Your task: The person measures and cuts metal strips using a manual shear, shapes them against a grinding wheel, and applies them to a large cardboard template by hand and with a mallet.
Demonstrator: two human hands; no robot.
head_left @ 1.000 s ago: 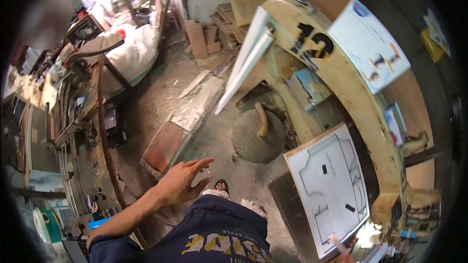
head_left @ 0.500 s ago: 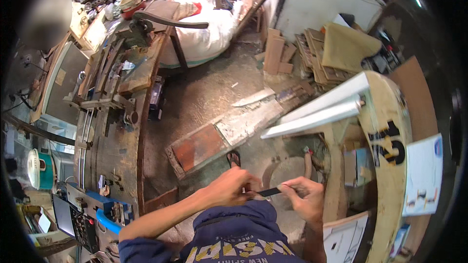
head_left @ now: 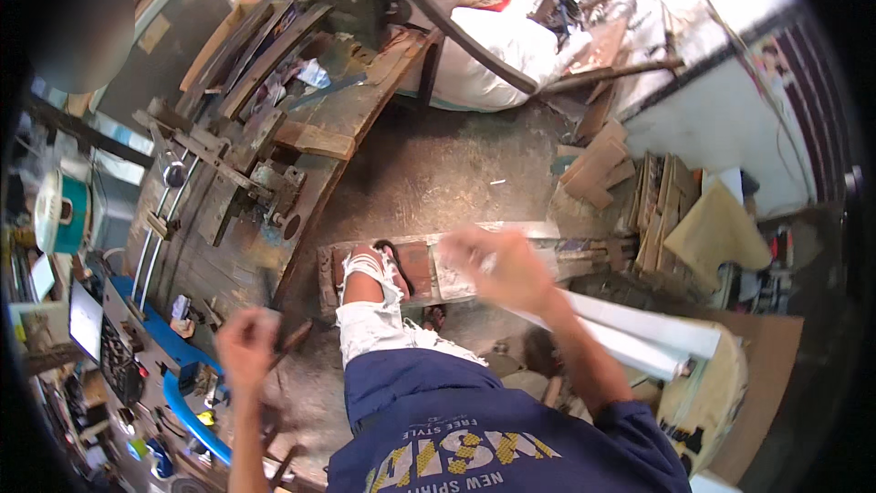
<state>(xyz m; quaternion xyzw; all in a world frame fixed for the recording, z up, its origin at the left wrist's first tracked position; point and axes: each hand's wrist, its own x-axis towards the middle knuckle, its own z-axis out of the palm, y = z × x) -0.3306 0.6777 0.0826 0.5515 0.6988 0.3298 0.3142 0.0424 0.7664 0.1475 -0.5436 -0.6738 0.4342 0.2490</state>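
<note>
My left hand (head_left: 246,344) is beside the right edge of the workbench (head_left: 301,256), smeared by motion. Its fingers look closed, and a short black strip (head_left: 266,287) rises blurred from them. Out ahead, over the low board (head_left: 420,265) on the floor, is my right hand (head_left: 497,267). Motion smears its fingers too, so I cannot make out whether anything is in them. One of my feet, in a black sandal (head_left: 398,267), rests on the reddish part of that board.
On the bench are a metal vise (head_left: 351,14), a clamp with steel rods (head_left: 224,164) and long wooden pieces. A blue curved handle (head_left: 187,415) is at lower left. White sacks (head_left: 493,64) stand behind. At right lie white lengths (head_left: 630,329) and stacked wood (head_left: 657,210).
My hands have parted from in front of me: left toward the bench, right forward over the board. My view has turned, and a foot now stands on the board.
</note>
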